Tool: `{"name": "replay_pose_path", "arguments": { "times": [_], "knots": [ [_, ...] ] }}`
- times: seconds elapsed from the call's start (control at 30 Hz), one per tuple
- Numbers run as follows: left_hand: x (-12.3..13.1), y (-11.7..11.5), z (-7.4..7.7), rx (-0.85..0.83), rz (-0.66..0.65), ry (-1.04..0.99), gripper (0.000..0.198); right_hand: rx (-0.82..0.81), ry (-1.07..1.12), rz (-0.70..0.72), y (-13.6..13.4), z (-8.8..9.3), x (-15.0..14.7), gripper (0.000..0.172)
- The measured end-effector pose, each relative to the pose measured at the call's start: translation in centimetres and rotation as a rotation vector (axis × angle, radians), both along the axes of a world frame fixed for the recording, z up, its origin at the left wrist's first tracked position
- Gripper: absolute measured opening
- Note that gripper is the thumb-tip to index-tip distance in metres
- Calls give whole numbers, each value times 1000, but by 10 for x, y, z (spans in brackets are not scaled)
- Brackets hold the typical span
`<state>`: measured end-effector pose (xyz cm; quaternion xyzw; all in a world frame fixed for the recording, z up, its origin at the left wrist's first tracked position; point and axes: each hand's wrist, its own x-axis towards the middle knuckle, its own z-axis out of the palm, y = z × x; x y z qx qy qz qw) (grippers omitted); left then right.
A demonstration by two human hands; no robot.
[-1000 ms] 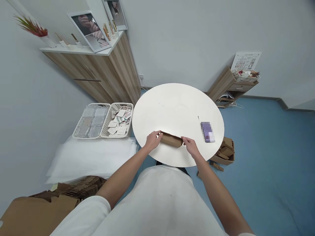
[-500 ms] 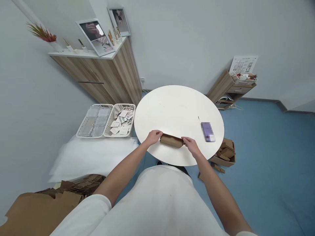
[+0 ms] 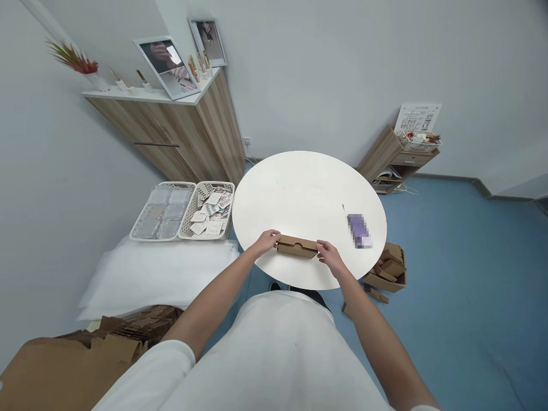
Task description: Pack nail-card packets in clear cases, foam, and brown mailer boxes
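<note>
A small brown cardboard box (image 3: 297, 248), long and narrow, is at the near side of the round white table (image 3: 308, 188). Its lid looks folded down, and a half-round notch shows on the front. My left hand (image 3: 268, 240) grips the left end of the box with its fingertips. At the right end, my right hand (image 3: 329, 253) holds the corner between thumb and fingers. Whatever lies inside the box is hidden. To the right on the table lies a purple item (image 3: 358, 229), blurred by pixelation, with a thin small object (image 3: 343, 207) just beyond it.
Left of the table stand a basket of cards and packets (image 3: 209, 214) and a basket of clear plastic cases (image 3: 165, 208). White sheets (image 3: 158, 274) and flat cardboard (image 3: 64, 365) are stacked nearer me. A carton of brown boxes (image 3: 387, 268) sits on the floor at right.
The box's lid has swung down, covering the opening that showed before. Both hands stay at the box's ends. The view has shifted slightly.
</note>
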<state>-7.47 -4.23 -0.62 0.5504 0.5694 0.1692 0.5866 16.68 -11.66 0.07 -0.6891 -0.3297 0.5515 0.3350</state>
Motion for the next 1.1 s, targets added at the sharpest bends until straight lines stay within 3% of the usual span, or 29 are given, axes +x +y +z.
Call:
{"name": "replay_pose_path", "arguments": {
  "times": [0.17,0.27,0.4,0.57,0.8,0.97,1.1],
  "knots": [
    [-9,-12,-11,-32,-55,-6,46,-22,-9,6,-7,-9,-5,44],
    [-17,-26,-24,-76,-76,-116,51,16,-12,21,-20,-16,-7,43],
    [-21,-48,-42,-11,-80,-323,49,127,5,2,-41,-28,-11,41],
    [-11,-64,-56,35,-39,-369,44,189,33,-48,-54,-38,-13,38],
    [7,-64,-62,73,-4,-196,60,133,-29,-99,-51,-41,-11,53],
    [14,-61,-59,85,17,-73,51,65,-67,-108,-50,-46,-10,59],
    [21,-62,-55,92,16,97,55,-22,-101,-119,-49,-48,-8,62]
  ]
}}
